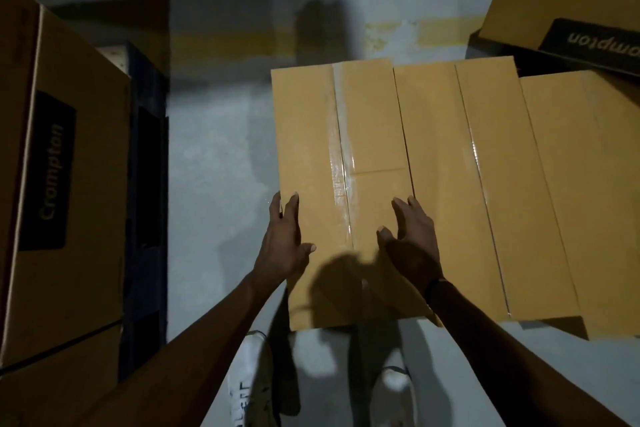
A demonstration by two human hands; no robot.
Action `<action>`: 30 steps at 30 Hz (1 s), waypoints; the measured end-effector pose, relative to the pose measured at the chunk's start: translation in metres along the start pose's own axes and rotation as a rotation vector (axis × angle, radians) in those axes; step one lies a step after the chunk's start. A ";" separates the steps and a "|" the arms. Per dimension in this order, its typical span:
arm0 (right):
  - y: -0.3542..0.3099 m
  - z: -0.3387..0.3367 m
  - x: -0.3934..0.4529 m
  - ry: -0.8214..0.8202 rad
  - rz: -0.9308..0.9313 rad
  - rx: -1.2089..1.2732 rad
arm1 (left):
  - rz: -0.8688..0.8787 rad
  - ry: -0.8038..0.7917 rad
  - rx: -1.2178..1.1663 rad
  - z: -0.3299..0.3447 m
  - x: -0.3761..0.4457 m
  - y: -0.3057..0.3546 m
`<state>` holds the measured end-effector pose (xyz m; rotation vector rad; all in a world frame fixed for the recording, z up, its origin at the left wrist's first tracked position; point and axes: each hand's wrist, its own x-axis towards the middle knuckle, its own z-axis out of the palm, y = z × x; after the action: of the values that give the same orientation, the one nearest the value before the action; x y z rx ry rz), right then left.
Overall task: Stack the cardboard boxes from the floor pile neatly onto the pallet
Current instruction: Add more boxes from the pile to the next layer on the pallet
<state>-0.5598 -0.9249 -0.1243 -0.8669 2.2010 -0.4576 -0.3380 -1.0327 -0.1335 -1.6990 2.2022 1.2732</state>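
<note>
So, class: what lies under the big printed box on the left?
Under the printed box a second box shows, and beside the stack the dark pallet juts out. Whether that pallet continues beneath them is covered by the boxes themselves.

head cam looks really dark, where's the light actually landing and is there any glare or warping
Head view: dim overall, brightest on the leftmost floor box and the pale floor; its tape strip shows glare; the left hand and right hand cast a soft shadow on the box top; the stacked box on the left lies in deep shade; wide-angle lens splays box edges outward toward the frame sides.
</note>
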 end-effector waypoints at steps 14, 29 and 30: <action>0.005 0.021 -0.007 0.072 -0.071 -0.133 | 0.068 -0.021 0.070 -0.005 0.002 -0.003; 0.003 -0.009 0.006 0.038 -0.010 0.151 | 0.056 -0.011 0.003 -0.008 0.003 -0.009; 0.003 -0.009 0.006 0.034 -0.011 0.149 | 0.057 -0.011 0.004 -0.009 0.004 -0.010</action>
<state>-0.5704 -0.9260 -0.1230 -0.7969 2.1623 -0.6379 -0.3279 -1.0416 -0.1351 -1.6346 2.2613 1.2869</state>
